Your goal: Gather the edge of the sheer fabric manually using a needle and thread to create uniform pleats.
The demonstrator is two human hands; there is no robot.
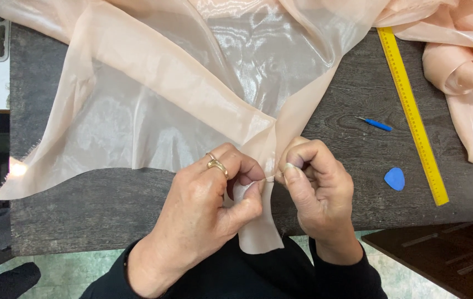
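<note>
A sheer peach fabric (153,94) lies spread over a dark wooden table (104,205). One folded corner of it hangs over the table's near edge. My left hand (203,213), with a gold ring on one finger, pinches that corner between thumb and fingers. My right hand (316,191) pinches the same fold just to the right, so the fingertips of both hands nearly touch. A thin pin or needle may sit between them, but it is too small to tell.
A yellow ruler (412,113) lies at an angle on the right of the table. Beside it are a small blue-handled tool (376,124) and a blue piece of tailor's chalk (394,179). More bunched peach fabric (469,72) sits at the far right.
</note>
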